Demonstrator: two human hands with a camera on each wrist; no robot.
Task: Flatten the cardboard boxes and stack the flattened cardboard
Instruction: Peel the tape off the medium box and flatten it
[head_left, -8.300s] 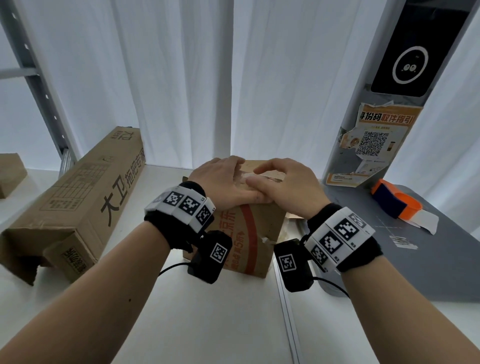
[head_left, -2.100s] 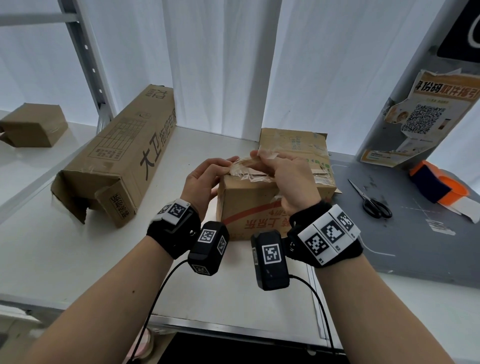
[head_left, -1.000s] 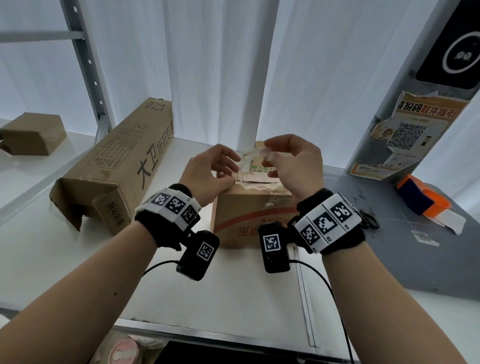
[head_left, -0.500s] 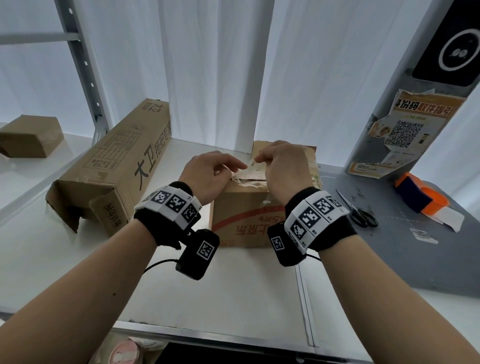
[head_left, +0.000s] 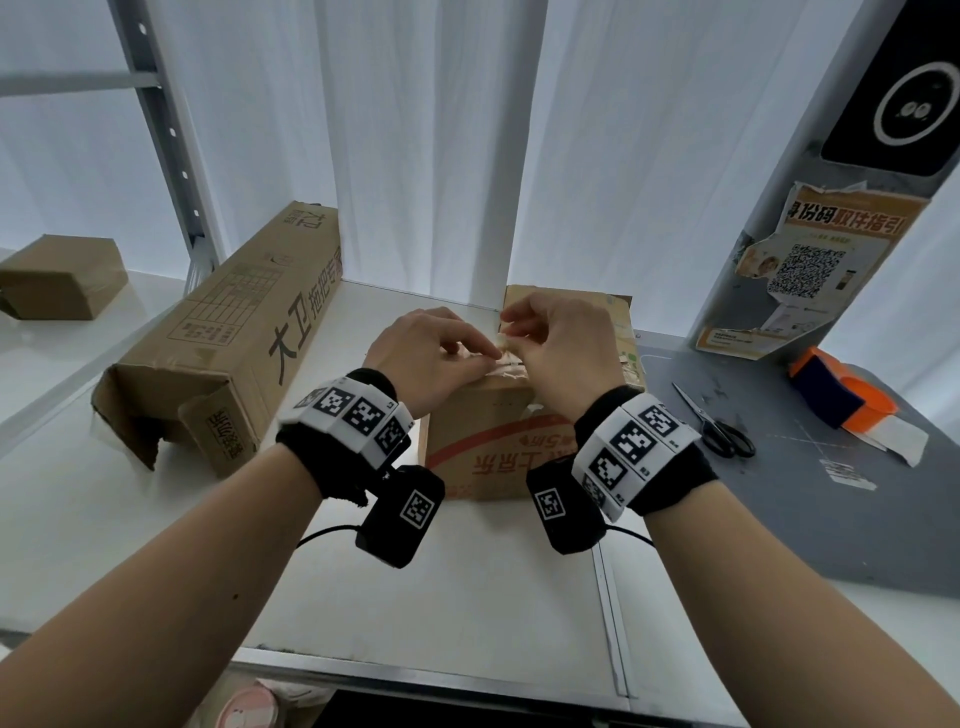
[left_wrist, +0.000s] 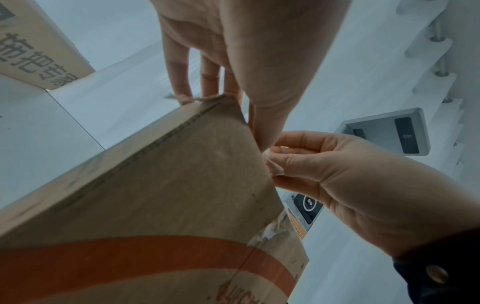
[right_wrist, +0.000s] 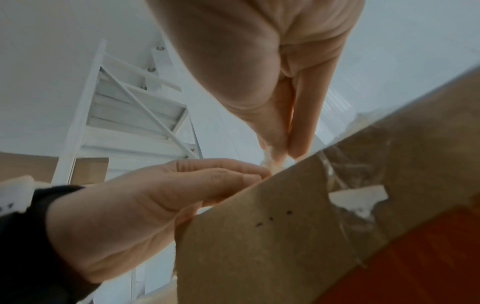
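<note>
**Inspector:** State of the hands at the time of inspection?

**Assistant:** The right hand (head_left: 558, 345) was over the top of the small cardboard box (head_left: 498, 441), thumb and forefinger pinched on a crumpled strip of tape (left_wrist: 272, 164) raised just off the box's top near edge. The left hand (head_left: 431, 348) lay on the top at the box's 9 o'clock side, fingers curled, fingertips (left_wrist: 182, 96) reaching over the far corner (the left wrist view showed this best). Its thumb and forefinger met just beside the right hand's pinch; whether they held the tape or only pressed the cardboard, I could not tell.

**Inspector:** And the box itself?

**Assistant:** Upright and unflattened at the centre of the white table (head_left: 441, 597), a red band printed on its near face, torn tape remnants at the right top corner.

**Inspector:** Other cardboard?

**Assistant:** A long carton (head_left: 223, 343) lay on its side at 10 o'clock from the box, near end open with a flap hanging. A smaller brown box (head_left: 62, 275) sat well apart, at far 9 o'clock.

**Inspector:** Surroundings?

**Assistant:** At 3 o'clock, a grey mat (head_left: 831, 493) carried scissors (head_left: 719, 431) and an orange tape dispenser (head_left: 841, 395). A poster with a QR code (head_left: 800, 270) hung on the post at 2 o'clock. White curtains (head_left: 415, 130) closed off the back.
</note>
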